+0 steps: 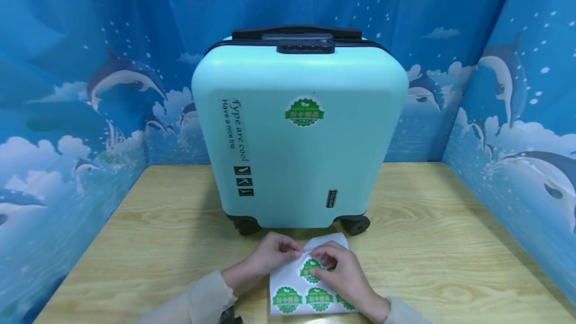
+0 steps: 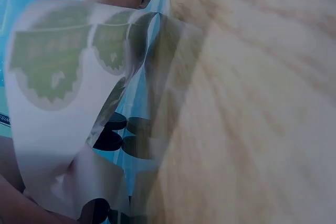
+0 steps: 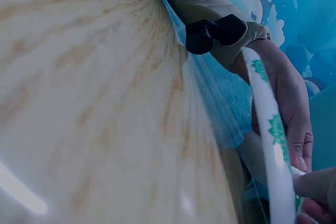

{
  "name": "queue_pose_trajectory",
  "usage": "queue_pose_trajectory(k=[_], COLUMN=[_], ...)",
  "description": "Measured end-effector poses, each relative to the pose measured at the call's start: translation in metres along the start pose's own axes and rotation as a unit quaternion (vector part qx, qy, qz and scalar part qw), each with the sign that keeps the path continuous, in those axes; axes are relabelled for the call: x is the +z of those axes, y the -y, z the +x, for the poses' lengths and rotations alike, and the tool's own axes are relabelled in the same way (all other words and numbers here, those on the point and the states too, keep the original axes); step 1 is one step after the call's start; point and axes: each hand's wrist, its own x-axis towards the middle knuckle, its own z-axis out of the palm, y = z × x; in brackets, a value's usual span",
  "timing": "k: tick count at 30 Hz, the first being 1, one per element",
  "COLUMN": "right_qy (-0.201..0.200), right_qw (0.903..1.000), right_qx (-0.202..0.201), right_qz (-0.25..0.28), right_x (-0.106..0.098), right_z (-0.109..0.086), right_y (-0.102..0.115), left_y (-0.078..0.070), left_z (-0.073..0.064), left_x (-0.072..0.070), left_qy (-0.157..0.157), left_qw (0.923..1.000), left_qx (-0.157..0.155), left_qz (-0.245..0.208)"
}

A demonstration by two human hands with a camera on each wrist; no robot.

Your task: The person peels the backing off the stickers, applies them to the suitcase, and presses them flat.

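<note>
A white sheet of round green stickers (image 1: 280, 278) is held in front of the suitcase, its upper part bent back. My left hand (image 1: 275, 255) pinches the sheet near its upper edge between thumb and fingertips. Close beside it, my right hand (image 1: 345, 273) curls over the sheet's right part and grips it by the upper stickers, covering some of them. In the right wrist view the sheet (image 3: 268, 114) appears nearly edge-on, with the fingertips of both hands almost meeting. Whether a sticker has lifted from the backing is hidden by the fingers.
A mint-green suitcase (image 1: 279, 154) stands upright on black wheels (image 1: 355, 225) just beyond my hands. One green sticker (image 1: 304, 112) is on its upper front, right of the printed lettering. Blue dolphin-print curtains (image 1: 58, 89) enclose the wooden table (image 1: 432, 244) at the back and sides.
</note>
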Motion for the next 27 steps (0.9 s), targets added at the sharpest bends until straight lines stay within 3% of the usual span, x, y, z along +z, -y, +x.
queue_pose_trajectory(k=[11,17,21,27], right_qy=[-0.018,-0.029,-0.035,-0.020], right_qw=[0.9996,0.9987,0.9971,0.9973], right_qx=[0.007,-0.022,-0.049,-0.058], right_qz=[0.023,0.036,0.046,0.041], right_x=[0.0011,0.0005,0.0019,0.0015], right_z=[-0.0009,-0.0024,-0.0029,-0.0025], right_y=[0.0036,0.0027,0.0008,0.0010], left_y=[-0.0018,-0.0015,-0.0020,-0.0035], left_z=[-0.0040,-0.0055,-0.0069,-0.0076], left_x=[-0.0015,-0.0011,0.0000,-0.0009], left_qy=[0.022,0.039,0.046,0.058], left_qw=[0.9997,0.9984,0.9979,0.9975], left_qx=[0.014,0.039,0.035,0.030], left_qz=[-0.001,-0.015,-0.028,-0.028])
